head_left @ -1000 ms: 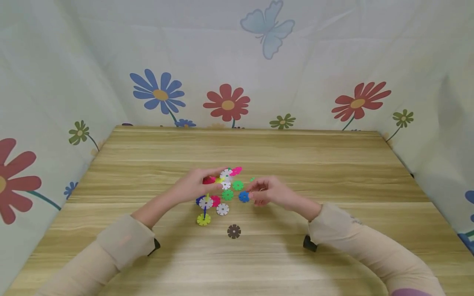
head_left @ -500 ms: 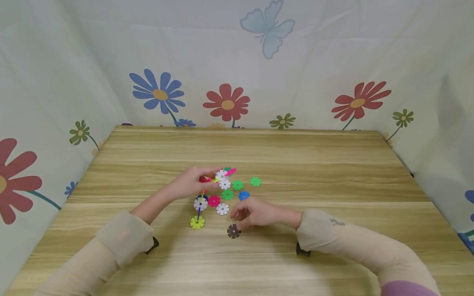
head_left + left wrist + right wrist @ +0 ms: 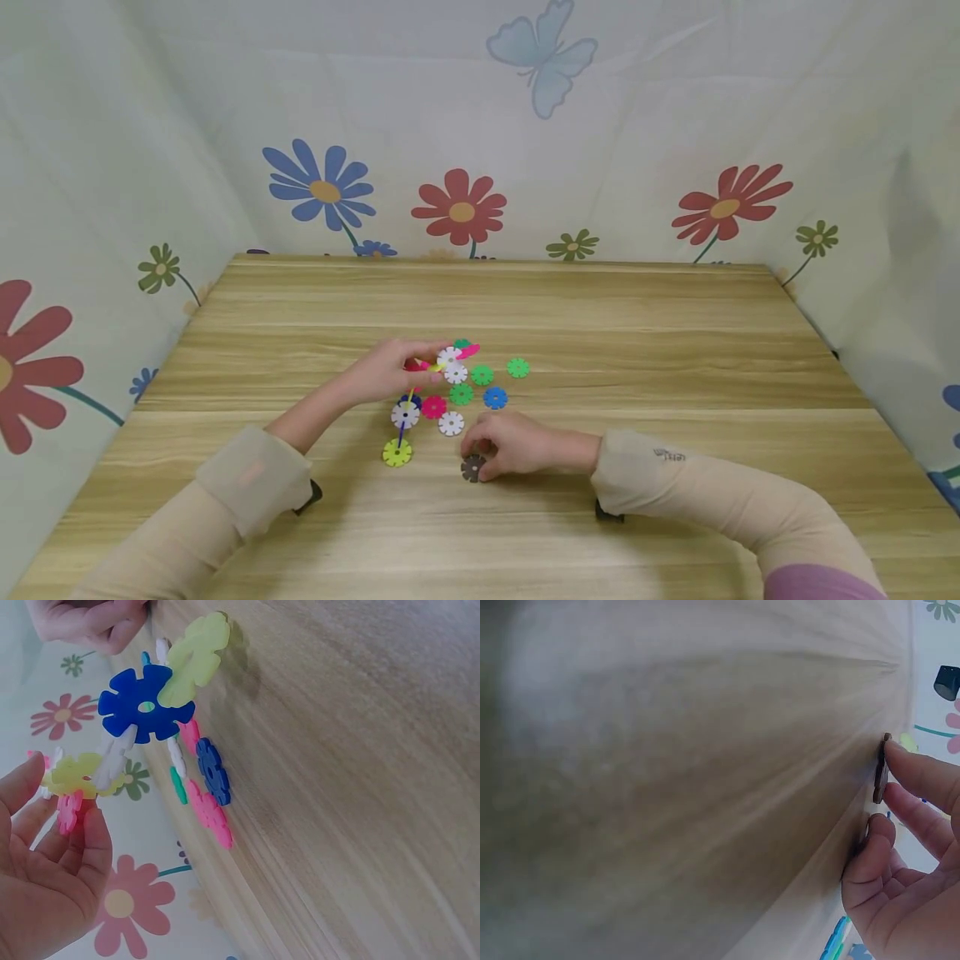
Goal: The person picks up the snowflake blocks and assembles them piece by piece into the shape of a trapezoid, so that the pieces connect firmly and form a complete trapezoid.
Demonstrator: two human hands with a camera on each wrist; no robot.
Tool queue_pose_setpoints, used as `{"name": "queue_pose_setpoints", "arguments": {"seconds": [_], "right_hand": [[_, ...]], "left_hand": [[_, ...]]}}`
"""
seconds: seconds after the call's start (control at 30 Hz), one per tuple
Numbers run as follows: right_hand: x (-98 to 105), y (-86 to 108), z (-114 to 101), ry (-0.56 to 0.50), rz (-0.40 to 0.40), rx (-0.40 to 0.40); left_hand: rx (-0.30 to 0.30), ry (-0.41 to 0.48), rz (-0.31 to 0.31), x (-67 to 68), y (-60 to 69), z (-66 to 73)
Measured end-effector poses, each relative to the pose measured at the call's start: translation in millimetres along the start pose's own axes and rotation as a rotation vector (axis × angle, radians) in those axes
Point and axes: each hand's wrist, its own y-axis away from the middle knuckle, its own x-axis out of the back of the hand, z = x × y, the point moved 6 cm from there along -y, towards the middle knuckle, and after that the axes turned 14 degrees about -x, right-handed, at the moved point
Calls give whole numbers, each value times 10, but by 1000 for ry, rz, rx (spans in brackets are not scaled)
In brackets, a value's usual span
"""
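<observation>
My left hand [image 3: 378,371] grips a joined structure of notched plastic discs. In the left wrist view, a yellow disc [image 3: 71,776] and a pink one [image 3: 69,813] lie at its fingers. From there the chain runs through a white disc [image 3: 116,757] and a dark blue disc [image 3: 131,705] to another yellow disc [image 3: 199,660] at the end. My right hand [image 3: 517,444] pinches a brown notched disc [image 3: 470,471] by its edges with thumb and finger, at the tabletop. The right wrist view shows that brown disc [image 3: 881,771] edge-on. The left fingers hide part of the structure.
Loose discs lie between the hands on the wooden table [image 3: 600,317]: a blue one [image 3: 495,398], several green ones including the far green disc [image 3: 518,367], a white one [image 3: 452,424] and a pink one [image 3: 433,407]. A flower-print cloth [image 3: 615,150] encloses the table.
My right hand has left the blue disc, come nearer the person and taken hold of the brown disc. The left hand's structure has shifted slightly left and nearer.
</observation>
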Motion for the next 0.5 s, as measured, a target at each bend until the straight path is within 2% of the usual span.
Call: {"name": "queue_pose_setpoints", "arguments": {"seconds": [0.17, 0.27, 0.4, 0.5], "right_hand": [[7, 2, 17, 10, 32, 8], [33, 23, 47, -24, 46, 16], [101, 72, 130, -148, 24, -16], [177, 107, 207, -302, -6, -44]], "left_hand": [[-9, -2, 4, 2, -5, 12], [-25, -19, 12, 4, -2, 34], [-47, -45, 27, 1, 9, 81], [-65, -63, 27, -10, 15, 133]]}}
